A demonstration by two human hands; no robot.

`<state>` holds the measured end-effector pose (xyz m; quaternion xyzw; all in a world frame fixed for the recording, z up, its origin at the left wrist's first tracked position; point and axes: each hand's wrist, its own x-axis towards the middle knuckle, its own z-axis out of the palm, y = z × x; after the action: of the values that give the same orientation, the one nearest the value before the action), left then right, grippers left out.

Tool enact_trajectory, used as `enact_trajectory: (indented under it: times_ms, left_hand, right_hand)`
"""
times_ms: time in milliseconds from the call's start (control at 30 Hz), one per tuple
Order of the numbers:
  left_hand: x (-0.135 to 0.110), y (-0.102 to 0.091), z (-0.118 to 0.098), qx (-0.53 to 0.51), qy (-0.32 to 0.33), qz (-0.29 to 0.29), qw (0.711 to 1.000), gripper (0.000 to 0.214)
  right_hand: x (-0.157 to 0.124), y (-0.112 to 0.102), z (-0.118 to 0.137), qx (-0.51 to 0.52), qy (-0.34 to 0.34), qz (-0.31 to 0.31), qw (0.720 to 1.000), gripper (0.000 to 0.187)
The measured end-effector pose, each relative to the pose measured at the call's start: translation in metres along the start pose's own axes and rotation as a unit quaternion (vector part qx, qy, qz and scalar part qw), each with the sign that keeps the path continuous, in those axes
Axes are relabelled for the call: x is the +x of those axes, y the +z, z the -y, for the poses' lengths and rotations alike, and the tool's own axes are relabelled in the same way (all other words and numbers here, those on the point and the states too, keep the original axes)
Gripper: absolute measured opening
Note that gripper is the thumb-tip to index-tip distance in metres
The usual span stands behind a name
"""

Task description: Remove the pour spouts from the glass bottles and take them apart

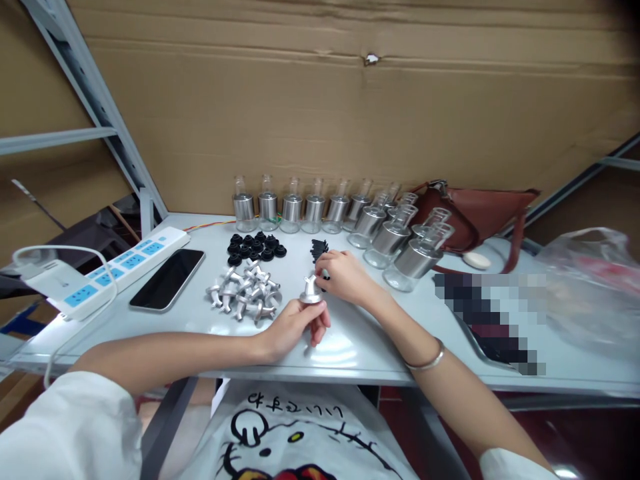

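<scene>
My left hand (300,323) is closed on a silvery metal pourer cap (311,293) with a flared base and prongs at its top, held just above the tabletop. My right hand (343,273) meets it from the right, fingertips pinched together at the cap's upper part; what they hold is too small to make out. A dark bit shows under those fingers. Just beyond lies a small heap of thin black pieces (319,249). Left of my hands are a pile of similar metal pourer caps (247,293) and a cluster of black ringed stoppers (255,247).
Glass bottles with metal sleeves (314,208) line the back and curve toward the right. A phone (169,280) and a power strip (127,270) lie left. A brown bag (487,213), a pixelated dark object (487,320) and a plastic bag (590,293) occupy the right.
</scene>
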<state>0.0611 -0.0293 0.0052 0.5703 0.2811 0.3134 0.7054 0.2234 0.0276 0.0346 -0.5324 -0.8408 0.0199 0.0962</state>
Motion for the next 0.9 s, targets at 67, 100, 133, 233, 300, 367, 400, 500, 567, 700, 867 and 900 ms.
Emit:
enact_trajectory:
  times_ms: [67, 100, 133, 233, 300, 367, 400, 500, 567, 700, 867, 900]
  left_hand:
    - [-0.0017, -0.0043, 0.0000, -0.001, 0.000, -0.006, 1.000, 0.041]
    - [-0.0020, -0.0064, 0.0002, -0.002, 0.001, -0.012, 1.000, 0.040]
    - [-0.0020, -0.0082, 0.0006, -0.003, 0.002, -0.017, 1.000, 0.040]
    - [-0.0006, -0.0106, 0.0018, -0.005, 0.004, -0.023, 1.000, 0.037]
    - [0.0000, -0.0099, 0.0016, -0.004, 0.000, -0.024, 1.000, 0.035]
    - [-0.0006, -0.0082, 0.0001, -0.002, -0.003, -0.025, 1.000, 0.034]
    - [-0.0012, -0.0073, -0.0010, 0.000, -0.003, -0.023, 1.000, 0.032]
    - [-0.0034, -0.0050, -0.0042, 0.010, 0.002, -0.010, 1.000, 0.029]
    - [-0.0039, -0.0044, -0.0050, 0.015, 0.005, -0.007, 1.000, 0.028]
    - [-0.0030, -0.0049, -0.0035, 0.012, 0.001, -0.020, 1.000, 0.029]
    - [-0.0025, -0.0053, -0.0026, 0.018, -0.006, -0.018, 1.000, 0.028]
    - [-0.0026, -0.0054, -0.0025, 0.019, -0.006, -0.018, 1.000, 0.028]
  right_hand:
    - [0.0007, -0.0007, -0.0012, 0.083, 0.012, -0.035, 0.996, 0.011]
    - [0.0008, -0.0012, -0.0018, 0.143, 0.018, -0.058, 0.988, 0.009]
    - [0.0007, -0.0017, -0.0023, 0.210, 0.022, -0.078, 0.974, 0.008]
    - [0.0003, -0.0029, -0.0022, 0.415, 0.016, -0.097, 0.904, 0.010]
    - [0.0001, -0.0041, -0.0007, 0.532, 0.006, -0.076, 0.843, 0.022]
    - [-0.0004, -0.0062, 0.0007, 0.601, -0.004, -0.055, 0.797, 0.029]
    - [-0.0006, -0.0074, 0.0011, 0.617, -0.008, -0.046, 0.785, 0.030]
    - [-0.0016, -0.0097, 0.0009, 0.641, -0.007, -0.030, 0.767, 0.030]
    - [-0.0021, -0.0090, 0.0001, 0.661, -0.006, -0.012, 0.750, 0.030]
    - [-0.0022, -0.0040, -0.0009, 0.700, -0.010, 0.027, 0.713, 0.029]
    - [-0.0012, -0.0006, 0.0000, 0.695, -0.010, 0.036, 0.718, 0.027]
    - [-0.0011, -0.0007, 0.0003, 0.694, -0.008, 0.032, 0.720, 0.028]
